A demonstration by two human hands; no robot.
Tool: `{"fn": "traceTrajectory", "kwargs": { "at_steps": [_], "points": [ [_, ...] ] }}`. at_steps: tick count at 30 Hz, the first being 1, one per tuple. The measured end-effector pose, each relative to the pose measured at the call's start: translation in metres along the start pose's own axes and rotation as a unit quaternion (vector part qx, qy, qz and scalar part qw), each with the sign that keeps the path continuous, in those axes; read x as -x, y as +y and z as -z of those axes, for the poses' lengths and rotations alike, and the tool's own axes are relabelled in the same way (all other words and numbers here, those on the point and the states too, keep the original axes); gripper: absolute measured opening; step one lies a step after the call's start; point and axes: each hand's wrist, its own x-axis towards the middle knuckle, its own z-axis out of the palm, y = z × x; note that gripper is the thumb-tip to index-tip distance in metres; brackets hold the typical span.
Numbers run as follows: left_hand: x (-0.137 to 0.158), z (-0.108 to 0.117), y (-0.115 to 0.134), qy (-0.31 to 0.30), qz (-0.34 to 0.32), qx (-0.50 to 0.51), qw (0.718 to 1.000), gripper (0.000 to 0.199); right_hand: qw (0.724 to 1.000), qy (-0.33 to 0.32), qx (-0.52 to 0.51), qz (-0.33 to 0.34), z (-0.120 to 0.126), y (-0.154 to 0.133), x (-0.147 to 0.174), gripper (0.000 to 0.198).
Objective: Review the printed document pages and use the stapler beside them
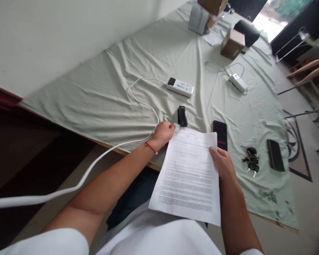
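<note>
A printed sheet of paper [188,173] lies between my hands, its top end over the table edge and its lower end near my white shirt. My left hand [163,134] is closed at the paper's upper left corner. My right hand [223,161] grips the right edge, thumb on top of the print. Just beyond the paper's top edge sits a black stapler [182,116], very close to the sheet. A dark phone [220,134] lies right of the paper, partly hidden by my right hand.
A white power strip [180,87] with a cable lies ahead; a white adapter [238,83] is farther right. Keys [251,160] and another dark phone [275,155] lie right. A cardboard box [232,44] stands at the back. A white cable [95,161] crosses over my left forearm's side.
</note>
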Motion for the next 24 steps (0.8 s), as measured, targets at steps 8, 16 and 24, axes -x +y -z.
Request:
{"fn": "traceTrajectory", "kwargs": {
  "at_steps": [8,16,24],
  "points": [
    [-0.007,-0.002,-0.001,-0.020,0.010,-0.007,1.000,0.037,0.971,0.041,0.225,0.076,0.007,-0.002,-0.001,0.035],
    [-0.007,-0.002,0.001,-0.022,0.013,-0.082,0.996,0.031,0.760,0.061,0.453,0.462,-0.019,-0.043,-0.018,0.040],
    [-0.005,-0.001,0.004,-0.029,0.004,-0.133,0.991,0.033,0.690,-0.076,0.551,0.464,-0.080,-0.046,-0.043,0.070]
  ]
}}
